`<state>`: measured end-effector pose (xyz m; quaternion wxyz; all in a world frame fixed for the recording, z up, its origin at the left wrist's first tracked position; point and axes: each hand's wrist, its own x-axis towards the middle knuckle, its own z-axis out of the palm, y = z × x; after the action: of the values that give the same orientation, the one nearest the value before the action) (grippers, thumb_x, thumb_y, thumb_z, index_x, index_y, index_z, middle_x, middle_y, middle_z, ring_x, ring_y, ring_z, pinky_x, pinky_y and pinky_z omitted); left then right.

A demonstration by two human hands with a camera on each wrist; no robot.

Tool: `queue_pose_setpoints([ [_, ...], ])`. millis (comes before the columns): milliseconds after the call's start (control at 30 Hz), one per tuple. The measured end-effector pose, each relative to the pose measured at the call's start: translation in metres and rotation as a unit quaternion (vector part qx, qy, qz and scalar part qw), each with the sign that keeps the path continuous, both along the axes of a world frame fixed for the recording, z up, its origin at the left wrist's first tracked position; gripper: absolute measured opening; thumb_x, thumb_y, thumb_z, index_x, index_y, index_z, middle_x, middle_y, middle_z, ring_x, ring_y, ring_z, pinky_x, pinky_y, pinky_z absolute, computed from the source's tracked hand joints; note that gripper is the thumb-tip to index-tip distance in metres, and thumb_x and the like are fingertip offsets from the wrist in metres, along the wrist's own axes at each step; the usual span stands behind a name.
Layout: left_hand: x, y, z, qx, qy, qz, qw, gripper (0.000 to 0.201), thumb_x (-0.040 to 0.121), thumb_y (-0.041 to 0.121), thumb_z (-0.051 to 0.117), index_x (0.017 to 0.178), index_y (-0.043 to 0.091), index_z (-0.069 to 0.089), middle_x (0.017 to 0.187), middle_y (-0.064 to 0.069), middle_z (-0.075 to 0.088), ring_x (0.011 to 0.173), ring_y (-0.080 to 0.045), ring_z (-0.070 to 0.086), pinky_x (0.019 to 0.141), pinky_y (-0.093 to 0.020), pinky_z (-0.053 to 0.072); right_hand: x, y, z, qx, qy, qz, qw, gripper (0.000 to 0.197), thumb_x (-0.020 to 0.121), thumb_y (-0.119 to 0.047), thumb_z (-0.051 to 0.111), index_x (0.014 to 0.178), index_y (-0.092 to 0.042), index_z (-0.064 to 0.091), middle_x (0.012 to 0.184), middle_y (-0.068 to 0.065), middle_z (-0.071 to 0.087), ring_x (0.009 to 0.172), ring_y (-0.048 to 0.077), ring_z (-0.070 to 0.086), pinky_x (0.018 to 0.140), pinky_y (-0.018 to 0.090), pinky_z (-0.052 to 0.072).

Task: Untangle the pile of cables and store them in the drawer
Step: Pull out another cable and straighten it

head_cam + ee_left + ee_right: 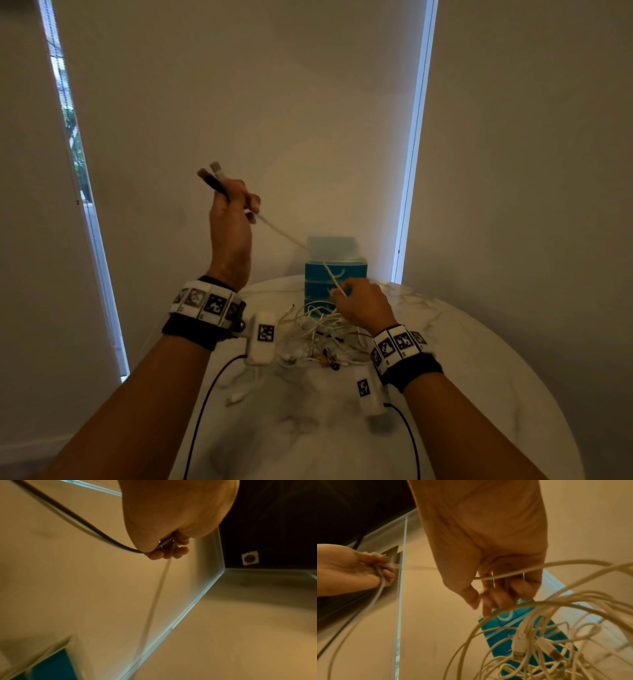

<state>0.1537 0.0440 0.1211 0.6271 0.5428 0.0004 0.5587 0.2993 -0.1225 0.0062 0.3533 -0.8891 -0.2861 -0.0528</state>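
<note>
A tangled pile of white cables (317, 330) lies on the round marble table (462, 359) in front of a teal drawer unit (335, 274). My left hand (239, 205) is raised high and grips a dark cable and a white cable, with their two plug ends (209, 170) sticking up above it. The white cable (281, 233) runs taut down to my right hand (344, 291), which pinches it just above the pile. In the left wrist view, fingers (169, 552) curl round both cables. In the right wrist view, the white cable (503, 575) crosses my fingers (489, 601) above the pile (539, 642).
A separate white cable with a small plug (236, 397) lies on the table to the left of the pile. Behind the table are closed blinds, with bright window gaps on the left (73, 137) and right (412, 154). The drawers look closed.
</note>
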Motion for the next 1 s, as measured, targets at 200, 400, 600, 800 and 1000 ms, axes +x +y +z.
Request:
queue_pose_setpoints([
  [200,-0.010,0.025,0.003,-0.089,-0.010,-0.038,0.995,0.035,0.114,0.043,0.042,0.087,0.022,0.053,0.062,0.008,0.036,0.051,-0.009,0.034,0.048,-0.026,0.037,0.009,-0.022,0.026,0.065,0.025,0.005,0.998,0.051,0.093,-0.061,0.071,0.076,-0.013,0.080,0.063,0.001,0.072,0.069,0.015,0.070,0.069,0.031,0.056],
  [400,-0.008,0.050,-0.031,0.038,0.231,0.144,0.962,0.048,0.087,0.069,0.073,0.083,0.022,0.069,0.078,0.013,0.062,0.075,-0.008,0.058,0.070,-0.027,0.042,0.036,-0.049,0.063,0.044,-0.024,-0.011,0.999,0.024,0.082,-0.057,0.082,0.084,-0.035,0.074,0.102,-0.002,0.071,0.104,0.022,0.068,0.094,0.042,0.056],
  [600,0.017,-0.001,-0.045,0.242,0.387,0.084,0.886,0.062,0.084,0.079,0.067,0.065,0.020,0.064,0.056,0.006,0.056,0.052,-0.012,0.049,0.058,-0.031,0.034,0.012,-0.036,0.083,0.160,-0.081,0.027,0.983,0.031,0.086,-0.049,0.085,0.100,-0.022,0.086,0.088,-0.004,0.078,0.080,0.009,0.071,0.071,0.024,0.052],
  [800,0.025,-0.024,-0.035,0.267,0.316,0.003,0.910,0.034,0.092,0.057,0.073,0.088,0.026,0.085,0.073,0.018,0.073,0.054,0.005,0.053,0.060,-0.020,0.038,0.002,-0.034,0.092,0.187,-0.132,0.002,0.973,0.018,0.087,-0.045,0.084,0.097,-0.030,0.083,0.080,-0.010,0.071,0.074,0.005,0.066,0.062,0.019,0.043],
  [1000,0.003,-0.018,0.004,0.096,0.125,0.013,0.987,0.026,0.103,0.036,0.068,0.107,0.015,0.082,0.120,-0.011,0.071,0.122,-0.027,0.054,0.097,-0.041,0.055,0.018,-0.034,0.041,-0.009,-0.028,-0.014,0.999,0.037,0.093,-0.055,0.074,0.096,-0.018,0.081,0.084,-0.001,0.071,0.082,0.020,0.070,0.078,0.032,0.055],
])
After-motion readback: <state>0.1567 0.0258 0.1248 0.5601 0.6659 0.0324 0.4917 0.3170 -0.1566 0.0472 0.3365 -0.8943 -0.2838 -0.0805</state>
